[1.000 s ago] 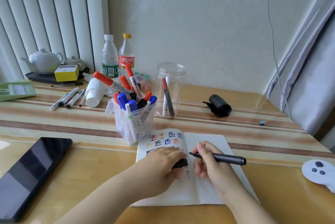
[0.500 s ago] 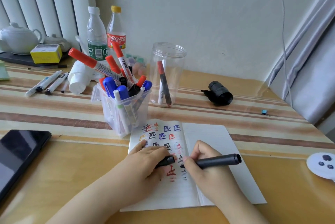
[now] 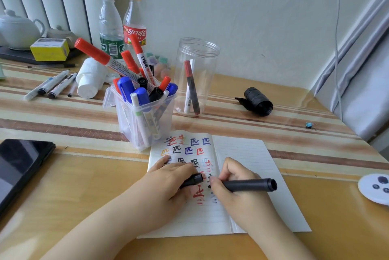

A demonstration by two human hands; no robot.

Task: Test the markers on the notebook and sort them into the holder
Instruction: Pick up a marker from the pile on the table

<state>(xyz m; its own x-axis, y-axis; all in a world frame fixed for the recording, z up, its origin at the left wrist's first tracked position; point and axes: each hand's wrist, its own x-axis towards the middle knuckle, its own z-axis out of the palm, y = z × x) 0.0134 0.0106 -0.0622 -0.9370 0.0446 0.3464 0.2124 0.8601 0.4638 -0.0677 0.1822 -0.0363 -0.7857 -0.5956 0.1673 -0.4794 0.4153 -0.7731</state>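
Head view, looking down on an open notebook [image 3: 242, 154] lying on a striped table [image 3: 63, 112]. Both forearms enter from the near edge and meet over the notebook's left page. Right hand [image 3: 235, 194], knuckles up, pinches a black marker [image 3: 250, 185] between thumb and fingers; the barrel lies almost level, its blunt end pointing right across the right page, its tip at the paper beside the fold. Left hand [image 3: 168, 184] lies palm down on the left page, fingers curled round a black cap [image 3: 192, 180] whose end juts out toward the marker tip.

Above the hands the left page carries rows of test strokes in red, blue, black and orange; several read "匹".

Touching the notebook's upper left corner stands a clear square holder [image 3: 145, 116] crammed with red, blue and black markers; one white barrel reads "白板笔 WHITEBOARD". Beyond the notebook's top edge, right of the holder, a clear round jar [image 3: 196, 76] contains two markers, one red-capped. Farther back, two bottles: one green-labelled [image 3: 110, 25], one with a red label [image 3: 134, 28] reading "可口可乐".
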